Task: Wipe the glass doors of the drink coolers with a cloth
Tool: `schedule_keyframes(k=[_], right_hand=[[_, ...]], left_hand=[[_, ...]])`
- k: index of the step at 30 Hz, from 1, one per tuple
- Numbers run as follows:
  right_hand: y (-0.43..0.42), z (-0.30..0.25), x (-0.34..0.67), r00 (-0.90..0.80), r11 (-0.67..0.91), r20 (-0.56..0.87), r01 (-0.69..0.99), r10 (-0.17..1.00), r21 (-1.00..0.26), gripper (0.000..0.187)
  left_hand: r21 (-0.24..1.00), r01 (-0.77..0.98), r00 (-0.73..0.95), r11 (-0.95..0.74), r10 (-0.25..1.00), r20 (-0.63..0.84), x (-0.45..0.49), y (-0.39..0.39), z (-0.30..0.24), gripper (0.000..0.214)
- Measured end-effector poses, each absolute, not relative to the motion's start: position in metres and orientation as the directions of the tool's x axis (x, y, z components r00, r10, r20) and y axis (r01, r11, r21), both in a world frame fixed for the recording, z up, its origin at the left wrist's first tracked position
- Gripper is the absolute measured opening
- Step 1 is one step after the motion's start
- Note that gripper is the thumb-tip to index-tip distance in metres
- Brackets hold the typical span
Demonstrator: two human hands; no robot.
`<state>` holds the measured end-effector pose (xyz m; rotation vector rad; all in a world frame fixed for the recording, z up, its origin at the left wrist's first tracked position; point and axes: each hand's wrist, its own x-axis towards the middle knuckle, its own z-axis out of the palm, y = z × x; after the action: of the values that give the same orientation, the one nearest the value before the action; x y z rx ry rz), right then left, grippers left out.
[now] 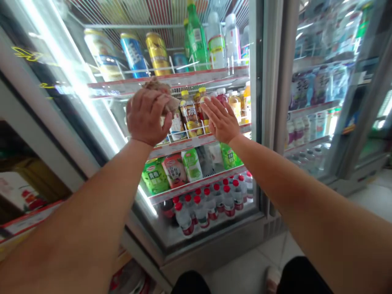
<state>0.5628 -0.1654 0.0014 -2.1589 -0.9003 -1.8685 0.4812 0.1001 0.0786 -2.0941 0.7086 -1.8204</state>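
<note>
My left hand (147, 116) is closed over a crumpled, greyish-brown cloth (162, 87), held up against the front of a lit drinks fridge. Part of the cloth sticks out above and to the right of the fingers. To its right, my right hand (223, 119) is raised with fingers stretched out flat and holds nothing. Whether its fingertips touch the glass I cannot tell. Behind the hands are a bottle with a yellow cap (190, 112) and other bottled drinks on the middle shelf.
Cans (157, 53) and a green bottle (197, 38) stand on the upper shelf. Lower down are drink pouches (174, 169) and several red-capped water bottles (200, 212). Another glass-fronted fridge (318, 90) stands to the right. Pale floor tiles (239, 269) lie below, near my dark-clothed knees.
</note>
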Motion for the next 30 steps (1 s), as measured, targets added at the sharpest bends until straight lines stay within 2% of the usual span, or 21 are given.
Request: schedule_keyframes(k=[2,4,8,13,18,24,28,30], right_hand=[[-0.1655,0.0023,0.5614,0.063,-0.806,0.938,0.534,0.341,0.257,0.063],[-0.1657,0.0033,0.5601,0.082,-0.797,0.936,0.553,0.342,0.243,0.064],[-0.1666,0.0049,0.5585,0.111,-0.787,0.931,0.574,0.348,0.226,0.065],[-0.1680,0.0050,0.5583,0.123,-0.791,0.929,0.570,0.350,0.223,0.065],[-0.1698,0.0042,0.5601,0.149,-0.765,0.921,0.612,0.360,0.200,0.066],[-0.1709,0.0045,0.5605,0.162,-0.718,0.920,0.677,0.358,0.160,0.064],[-0.1710,0.0046,0.5592,0.169,-0.719,0.919,0.677,0.357,0.155,0.063],[-0.1710,0.0046,0.5589,0.162,-0.720,0.922,0.676,0.352,0.157,0.063]], left_hand=[[-0.610,-0.236,0.161,-0.757,-0.649,0.744,0.4809,0.1015,0.0796,0.047],[-0.636,-0.281,0.222,-0.718,-0.694,0.685,0.4797,0.1010,0.0801,0.046],[-0.557,-0.281,0.225,-0.782,-0.617,0.754,0.4775,0.0963,0.0791,0.041],[-0.436,-0.269,0.273,-0.859,-0.502,0.821,0.4775,0.0938,0.0781,0.045],[-0.489,-0.219,0.317,-0.844,-0.536,0.783,0.4766,0.0933,0.0789,0.048],[-0.448,-0.144,0.344,-0.882,-0.469,0.813,0.4765,0.0936,0.0747,0.031],[-0.396,-0.215,0.338,-0.893,-0.448,0.828,0.4784,0.0949,0.0730,0.037],[-0.414,-0.209,0.322,-0.886,-0.462,0.826,0.4788,0.0945,0.0742,0.041]])
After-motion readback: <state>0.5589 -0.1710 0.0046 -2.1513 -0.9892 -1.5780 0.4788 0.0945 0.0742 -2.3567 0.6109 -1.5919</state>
